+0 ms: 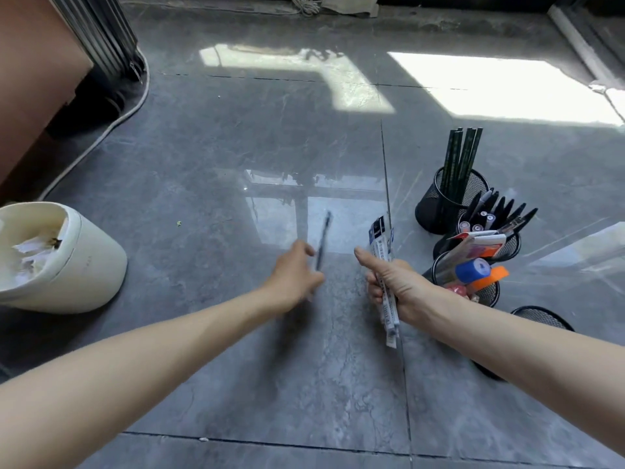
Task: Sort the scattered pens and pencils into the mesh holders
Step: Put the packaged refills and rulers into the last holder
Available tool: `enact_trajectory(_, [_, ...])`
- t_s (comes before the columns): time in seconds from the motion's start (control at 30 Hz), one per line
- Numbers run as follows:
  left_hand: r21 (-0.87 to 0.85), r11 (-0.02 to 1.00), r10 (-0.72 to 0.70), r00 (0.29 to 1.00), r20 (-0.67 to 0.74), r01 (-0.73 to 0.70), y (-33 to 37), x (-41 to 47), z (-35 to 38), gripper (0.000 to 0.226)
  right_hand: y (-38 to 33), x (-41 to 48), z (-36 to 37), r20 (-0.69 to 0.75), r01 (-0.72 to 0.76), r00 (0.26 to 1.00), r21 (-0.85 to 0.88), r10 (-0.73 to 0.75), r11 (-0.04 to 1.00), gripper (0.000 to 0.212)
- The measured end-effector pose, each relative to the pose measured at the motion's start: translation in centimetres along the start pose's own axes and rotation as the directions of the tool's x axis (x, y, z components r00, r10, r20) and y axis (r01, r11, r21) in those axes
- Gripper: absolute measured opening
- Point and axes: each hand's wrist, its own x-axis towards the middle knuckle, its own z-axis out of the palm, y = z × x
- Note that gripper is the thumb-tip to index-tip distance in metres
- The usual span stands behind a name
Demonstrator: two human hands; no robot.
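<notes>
A left hand [294,279] pinches a dark pen [323,238] above the floor [236,147] while the right hand [395,286] clutches a bundle of packaged pens [382,238] beside crowded mesh holders [473,187] near the floor's right edge, where a careless brush could topple one.

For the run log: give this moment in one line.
left hand: dark pen | right hand: pen packets | mesh holders: right side
</notes>
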Motion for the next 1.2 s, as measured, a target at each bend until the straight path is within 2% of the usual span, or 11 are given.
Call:
enact_trajectory(0.07, [-0.094, 0.988, 0.134, 0.980, 0.147, -0.121, 1.5, -2.3, 2.2, 0.033, -0.3, -0.2, 0.3, -0.002, 0.012, 1.000, -0.001, -0.012, 1.000, 0.033])
enact_trajectory(0.17, [-0.155, 0.967, 0.225, 0.965, 0.136, -0.203, 2.5, -3.4, 4.2, 0.032, -0.6, -0.9, 0.8, -0.011, -0.005, 1.000, 0.056, 0.006, 0.998, 0.027])
enact_trajectory(0.23, [-0.205, 0.954, 0.246, 0.961, 0.124, -0.217, 2.5, -3.5, 4.6, 0.030, -0.5, -0.9, 0.9, -0.100, 0.020, 0.995, 0.025, -0.018, 0.999, 0.030])
enact_trajectory(0.33, [-0.326, 0.930, 0.240, 0.952, 0.193, -0.168, 2.2, -3.6, 4.4, 0.037, -0.5, -1.1, 0.6, -0.211, 0.121, 0.964, -0.181, -0.159, 0.976, 0.017])
enact_trajectory(0.4, [-0.342, 0.934, 0.205, 0.937, 0.283, -0.101, 2.2, -3.7, 4.2, 0.046, -0.5, -1.4, 0.6, -0.181, 0.223, 0.946, -0.245, -0.271, 0.943, 0.015])
enact_trajectory(0.47, [-0.307, 0.941, 0.243, 0.918, 0.314, -0.145, 2.5, -3.6, 3.9, 0.053, -0.4, -2.1, 1.3, -0.107, 0.336, 0.921, -0.271, -0.375, 0.902, 0.019])
enact_trajectory(0.67, [-0.359, 0.903, 0.305, 0.940, 0.152, -0.235, 3.6, -2.9, 2.8, 0.042, -0.4, -2.3, 3.1, 0.040, 0.479, 0.869, -0.317, -0.494, 0.818, 0.022])
enact_trajectory(0.8, [-0.397, 0.872, 0.351, 0.931, 0.099, -0.286, 3.2, -2.7, 2.4, 0.031, 0.2, -2.3, 3.1, 0.058, 0.536, 0.824, -0.400, -0.563, 0.744, 0.032])
enact_trajectory(1.0, [-0.266, 0.910, 0.364, 0.918, 0.155, -0.317, 2.9, -2.4, 2.9, 0.025, 0.7, -2.0, 1.8, 0.078, 0.475, 0.870, -0.399, -0.487, 0.784, 0.043])
enact_trajectory(1.1, [-0.268, 0.919, 0.340, 0.923, 0.177, -0.287, 3.2, -2.5, 3.1, 0.036, 0.5, -2.0, 1.7, 0.074, 0.461, 0.877, -0.407, -0.474, 0.789, 0.046])
enact_trajectory(1.2, [-0.179, 0.928, 0.353, 0.925, 0.142, -0.327, 3.8, -2.7, 3.0, 0.022, -0.2, -2.4, 1.9, 0.027, 0.451, 0.878, -0.384, -0.478, 0.806, 0.027])
